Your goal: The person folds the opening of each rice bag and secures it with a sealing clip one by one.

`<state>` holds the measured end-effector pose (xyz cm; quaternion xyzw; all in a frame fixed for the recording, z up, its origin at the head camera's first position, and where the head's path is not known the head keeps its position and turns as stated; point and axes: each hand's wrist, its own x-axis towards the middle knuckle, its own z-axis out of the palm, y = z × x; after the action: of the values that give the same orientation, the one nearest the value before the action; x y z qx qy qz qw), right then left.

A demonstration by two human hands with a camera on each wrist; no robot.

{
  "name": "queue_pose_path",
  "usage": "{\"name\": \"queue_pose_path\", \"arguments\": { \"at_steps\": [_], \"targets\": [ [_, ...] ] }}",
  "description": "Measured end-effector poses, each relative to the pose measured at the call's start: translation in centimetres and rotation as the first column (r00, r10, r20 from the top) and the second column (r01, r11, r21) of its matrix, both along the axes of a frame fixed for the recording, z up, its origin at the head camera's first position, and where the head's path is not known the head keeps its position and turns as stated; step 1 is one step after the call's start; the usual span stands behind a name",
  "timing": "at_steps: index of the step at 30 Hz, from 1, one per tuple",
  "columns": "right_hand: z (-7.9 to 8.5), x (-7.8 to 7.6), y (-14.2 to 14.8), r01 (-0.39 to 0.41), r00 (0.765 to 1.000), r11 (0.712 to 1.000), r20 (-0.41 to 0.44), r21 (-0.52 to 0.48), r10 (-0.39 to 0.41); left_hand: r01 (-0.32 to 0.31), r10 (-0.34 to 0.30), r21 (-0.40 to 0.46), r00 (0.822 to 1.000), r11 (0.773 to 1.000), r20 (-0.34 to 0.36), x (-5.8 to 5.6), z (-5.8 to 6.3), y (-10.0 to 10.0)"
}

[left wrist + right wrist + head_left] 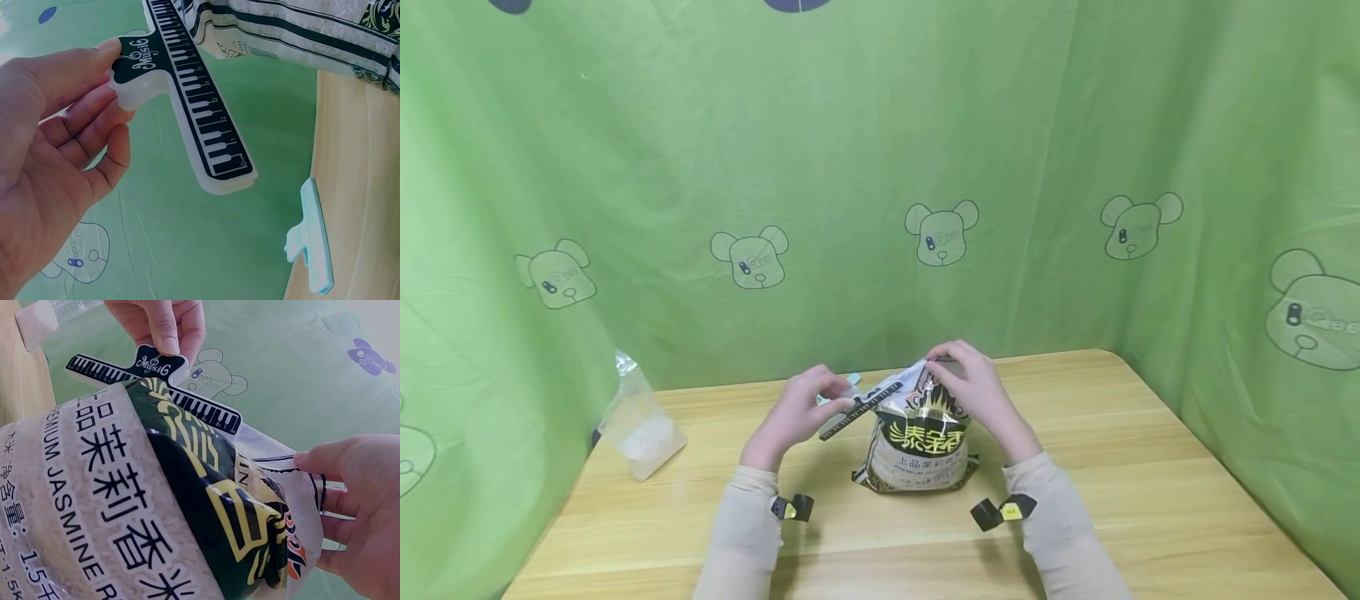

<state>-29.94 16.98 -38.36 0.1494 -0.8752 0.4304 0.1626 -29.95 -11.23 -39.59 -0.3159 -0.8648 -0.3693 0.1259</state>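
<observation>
A bag of jasmine rice (925, 454) stands on the wooden table, its top gathered and raised. My left hand (808, 408) pinches a bag clip (203, 100) by its handle between thumb and fingers. The clip is black and white with a piano-key pattern and the word "Music". In the right wrist view the clip lies beside the upper part of the bag; I cannot tell whether its jaws grip the plastic. At the bag's top edge, my right hand (356, 500) pinches the plastic between thumb and fingers.
A pale turquoise clip (315, 240) lies on the table near its back edge, behind the left hand. At the table's left side stands a clear bag of white grains (651, 437). Green curtains (850, 208) with bear drawings surround the table (1150, 500).
</observation>
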Motion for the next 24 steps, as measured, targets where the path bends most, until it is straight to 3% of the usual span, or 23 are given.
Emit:
{"name": "queue_pose_path", "arguments": {
  "at_steps": [19, 24],
  "targets": [
    [0.09, 0.13, -0.02, 0.002, 1.000, 1.000, 0.004, 0.006, -0.002, -0.014, 0.016, -0.039, 0.998, 0.999, 0.057, 0.00, 0.23, -0.08],
    [0.12, 0.13, -0.03, 0.001, 1.000, 1.000, -0.001, 0.006, -0.001, -0.012, 0.016, -0.036, 0.993, 0.999, 0.119, -0.44, -0.17, -0.62]
  ]
}}
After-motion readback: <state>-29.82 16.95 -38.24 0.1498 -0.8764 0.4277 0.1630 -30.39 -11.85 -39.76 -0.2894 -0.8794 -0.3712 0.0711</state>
